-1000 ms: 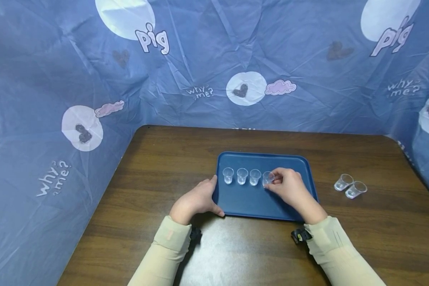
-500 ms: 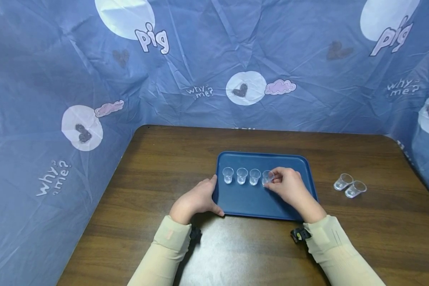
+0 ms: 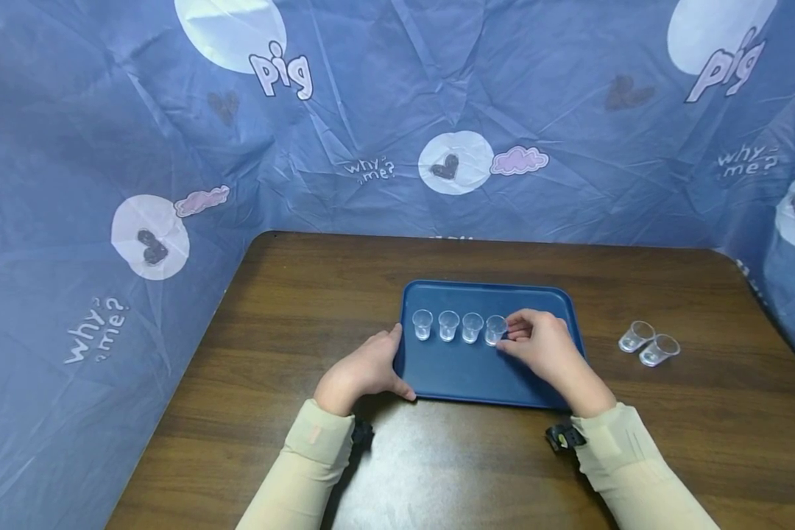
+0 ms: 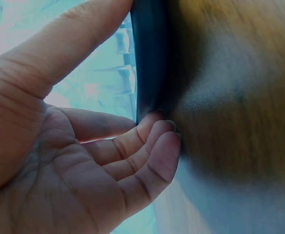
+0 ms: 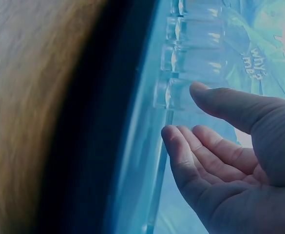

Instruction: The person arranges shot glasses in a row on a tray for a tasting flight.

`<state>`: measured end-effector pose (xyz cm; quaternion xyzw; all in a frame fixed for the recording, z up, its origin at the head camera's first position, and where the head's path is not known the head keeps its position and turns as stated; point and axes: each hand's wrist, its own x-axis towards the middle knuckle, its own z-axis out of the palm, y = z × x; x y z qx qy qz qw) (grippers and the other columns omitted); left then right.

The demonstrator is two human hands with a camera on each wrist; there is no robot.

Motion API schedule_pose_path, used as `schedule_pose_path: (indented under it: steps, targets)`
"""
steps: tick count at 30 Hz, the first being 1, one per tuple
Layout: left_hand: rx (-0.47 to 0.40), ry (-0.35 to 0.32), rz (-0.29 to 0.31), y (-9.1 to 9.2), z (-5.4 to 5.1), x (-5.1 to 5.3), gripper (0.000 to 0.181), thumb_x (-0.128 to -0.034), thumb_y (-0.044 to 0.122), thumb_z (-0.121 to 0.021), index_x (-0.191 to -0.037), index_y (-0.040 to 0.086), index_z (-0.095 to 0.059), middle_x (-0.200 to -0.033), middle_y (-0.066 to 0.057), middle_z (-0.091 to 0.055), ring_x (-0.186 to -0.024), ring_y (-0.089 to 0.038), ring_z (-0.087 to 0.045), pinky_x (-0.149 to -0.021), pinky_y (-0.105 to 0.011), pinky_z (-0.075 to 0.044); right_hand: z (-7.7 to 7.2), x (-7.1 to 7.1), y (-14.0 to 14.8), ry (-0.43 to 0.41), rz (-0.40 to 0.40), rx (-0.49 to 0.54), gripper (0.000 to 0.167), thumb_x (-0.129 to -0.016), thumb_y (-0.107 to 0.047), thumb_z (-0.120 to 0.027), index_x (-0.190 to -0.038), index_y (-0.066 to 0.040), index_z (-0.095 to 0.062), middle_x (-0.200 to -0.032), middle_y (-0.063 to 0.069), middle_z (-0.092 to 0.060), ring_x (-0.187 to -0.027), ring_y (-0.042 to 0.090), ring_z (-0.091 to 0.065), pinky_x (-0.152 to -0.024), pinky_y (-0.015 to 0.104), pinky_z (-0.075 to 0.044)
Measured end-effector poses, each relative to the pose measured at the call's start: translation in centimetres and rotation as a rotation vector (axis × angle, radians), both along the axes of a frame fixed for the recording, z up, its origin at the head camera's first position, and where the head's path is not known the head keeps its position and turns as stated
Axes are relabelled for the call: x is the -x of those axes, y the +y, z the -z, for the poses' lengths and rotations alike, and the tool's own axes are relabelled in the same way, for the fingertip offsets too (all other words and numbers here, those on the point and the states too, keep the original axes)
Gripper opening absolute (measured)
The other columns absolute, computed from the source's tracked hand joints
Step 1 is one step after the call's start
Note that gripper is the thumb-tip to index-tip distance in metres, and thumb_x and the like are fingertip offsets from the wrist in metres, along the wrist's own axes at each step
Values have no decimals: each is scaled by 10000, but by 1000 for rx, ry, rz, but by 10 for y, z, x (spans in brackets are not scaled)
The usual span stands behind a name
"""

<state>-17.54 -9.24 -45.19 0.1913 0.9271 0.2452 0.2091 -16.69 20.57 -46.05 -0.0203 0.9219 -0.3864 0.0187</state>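
A blue tray lies on the table with a row of clear small plastic cups standing on it. My left hand rests at the tray's near left corner, index finger along the left rim and thumb at the front rim. In the left wrist view, the fingertips touch the tray edge. My right hand is beside the rightmost cup, thumb and fingers apart, close to its right side. In the right wrist view a gap shows between thumb and fingers, with that cup just beyond them.
Two more clear cups stand side by side on the wooden table, right of the tray. A blue printed cloth hangs behind and at the sides of the table.
My right hand has let go of the rightmost cup and drawn slightly to the right. That cup stays upright in the row. My left hand has not moved.
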Motion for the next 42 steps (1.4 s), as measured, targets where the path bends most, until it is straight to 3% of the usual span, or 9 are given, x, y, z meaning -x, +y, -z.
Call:
schedule_pose_path:
  steps: [15, 32, 35, 42]
  targets:
    - [5, -2, -6, 0, -2, -1, 1247, -658, 304, -991, -1545, -136, -232, -1485, -341, -405, -1379, -403, -401, -1132, -445, -331, -17, -12, 18, 47, 22, -8, 381, -863, -98, -827, -1169, 77, -683, -1078, 206, -713, -953, 303, -708, -812, 451, -577]
    - [-3, -5, -10, 1, -2, -1, 1248, -663, 305, -989, -1547, -135, -226, -1488, -341, -399, -1379, -398, -402, -1130, -446, -334, -31, -27, 44, 108, 81, 23, 382, -889, -103, -808, -1190, 88, -670, -1086, 232, -702, -945, 330, -708, -783, 434, -583]
    - [2, -16, -17, 0, -3, -1, 1242, -676, 309, -982, -1554, -126, -219, -1501, -336, -388, -1387, -393, -393, -1132, -449, -331, -32, -29, 49, 129, 94, 27, 377, -888, -103, -810, -1183, 88, -673, -1074, 229, -705, -935, 328, -710, -767, 394, -587]
    - [7, -24, -21, 1, -3, -1, 1236, -686, 313, -976, -1557, -123, -215, -1510, -325, -383, -1390, -382, -393, -1131, -446, -332, -32, -35, 63, 157, 115, 40, 352, -901, -85, -793, -1183, 83, -668, -1069, 232, -701, -924, 325, -708, -704, 150, -535]
